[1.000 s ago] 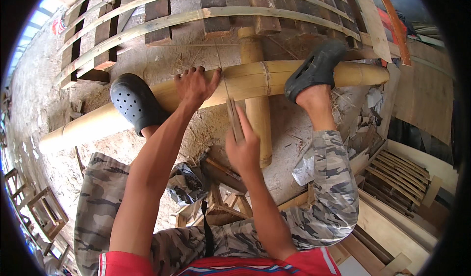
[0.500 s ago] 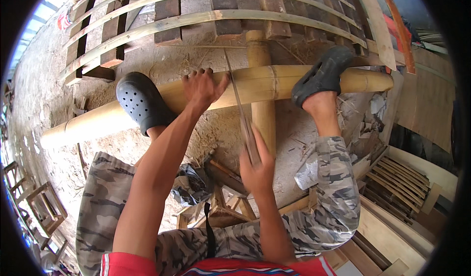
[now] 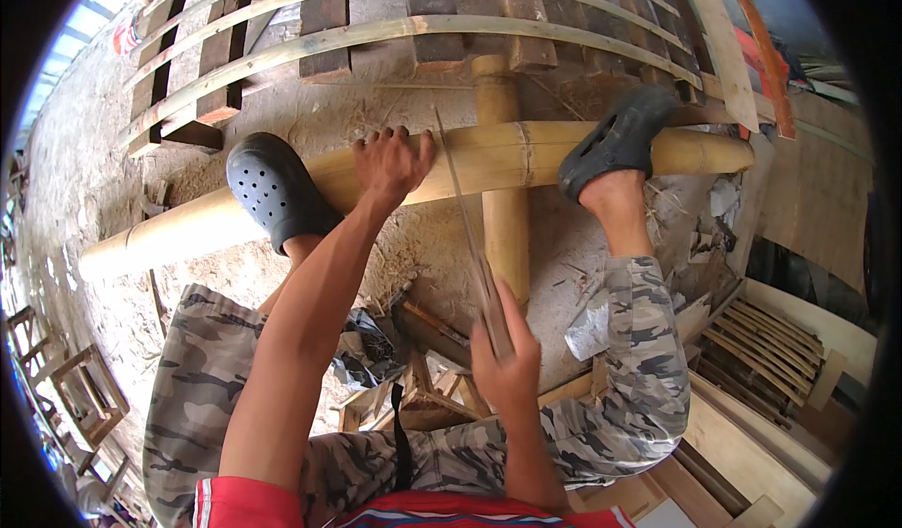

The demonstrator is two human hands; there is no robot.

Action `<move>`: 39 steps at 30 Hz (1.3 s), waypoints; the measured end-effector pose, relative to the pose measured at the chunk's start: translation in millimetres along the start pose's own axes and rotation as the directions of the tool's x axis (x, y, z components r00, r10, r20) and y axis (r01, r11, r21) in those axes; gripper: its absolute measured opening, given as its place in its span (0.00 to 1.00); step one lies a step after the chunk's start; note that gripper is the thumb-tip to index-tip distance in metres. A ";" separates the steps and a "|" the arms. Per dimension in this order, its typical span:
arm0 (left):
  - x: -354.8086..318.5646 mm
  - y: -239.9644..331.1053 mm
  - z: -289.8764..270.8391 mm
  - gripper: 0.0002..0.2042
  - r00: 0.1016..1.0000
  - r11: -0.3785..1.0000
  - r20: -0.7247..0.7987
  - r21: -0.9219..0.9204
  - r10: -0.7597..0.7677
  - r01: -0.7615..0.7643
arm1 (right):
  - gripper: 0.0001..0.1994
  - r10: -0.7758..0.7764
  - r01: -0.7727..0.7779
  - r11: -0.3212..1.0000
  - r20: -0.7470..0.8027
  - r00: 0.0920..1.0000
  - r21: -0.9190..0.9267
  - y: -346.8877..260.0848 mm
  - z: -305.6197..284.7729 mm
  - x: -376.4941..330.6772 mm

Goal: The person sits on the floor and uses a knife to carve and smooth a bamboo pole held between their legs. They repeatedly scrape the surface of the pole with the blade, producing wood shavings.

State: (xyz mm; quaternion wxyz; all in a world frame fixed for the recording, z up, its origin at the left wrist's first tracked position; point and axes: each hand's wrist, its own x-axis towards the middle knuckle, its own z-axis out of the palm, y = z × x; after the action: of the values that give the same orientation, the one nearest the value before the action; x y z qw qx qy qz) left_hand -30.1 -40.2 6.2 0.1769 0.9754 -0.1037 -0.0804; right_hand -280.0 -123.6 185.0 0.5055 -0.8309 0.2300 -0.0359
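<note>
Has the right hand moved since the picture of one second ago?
Yes: the right hand has moved back toward the body, farther from the long bamboo pole.

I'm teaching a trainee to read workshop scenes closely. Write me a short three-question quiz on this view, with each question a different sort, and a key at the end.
1. Fill the gap: The thin-bladed tool is held in the person's ____-hand grip.

2. Multiple choice: How does the shorter bamboo pole lie relative to the long pole?
A) Parallel beside it
B) Crossing beneath it
C) Resting on top of it

3. True or false: The left-hand grip rests on the long pole.

Key:
1. Right; the right-hand grip is closed around its handle end.
2. B
3. True
</note>
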 end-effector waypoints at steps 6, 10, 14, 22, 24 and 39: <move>8.8 17.5 6.6 0.27 0.996 0.998 0.087 -0.057 -0.022 0.027 | 0.29 0.093 -0.093 0.988 -0.007 0.996 -0.120 13.1 47.8 136.5; 2.9 0.1 15.3 0.26 0.997 1.000 -0.074 -0.007 0.023 -0.024 | 0.31 -0.114 0.112 0.992 -0.043 0.993 -0.050 18.6 28.5 70.5; -5.8 -4.6 8.9 0.24 0.997 0.999 -0.071 -0.042 0.026 -0.029 | 0.30 0.196 -0.197 0.980 0.095 0.976 0.000 -35.7 -18.9 -32.3; 10.0 12.6 15.4 0.25 0.997 0.996 0.008 -0.047 0.071 -0.070 | 0.29 0.085 -0.077 0.981 0.035 0.996 -0.180 0.5 40.5 157.1; 7.8 14.6 8.0 0.25 0.998 0.997 0.039 -0.059 0.048 -0.045 | 0.30 0.100 -0.094 0.980 0.025 0.995 -0.175 9.7 45.6 141.5; 7.3 13.2 17.5 0.26 0.993 0.990 0.008 -0.082 0.114 -0.113 | 0.30 0.071 -0.072 0.993 -0.018 0.997 -0.095 28.3 54.3 148.1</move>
State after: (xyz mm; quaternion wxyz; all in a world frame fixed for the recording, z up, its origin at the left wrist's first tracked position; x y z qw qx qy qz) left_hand -28.7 -59.8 -6.1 0.2201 0.9594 -0.1569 -0.0807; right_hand -141.9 -151.7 108.7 0.4645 -0.8450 0.2648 -0.0130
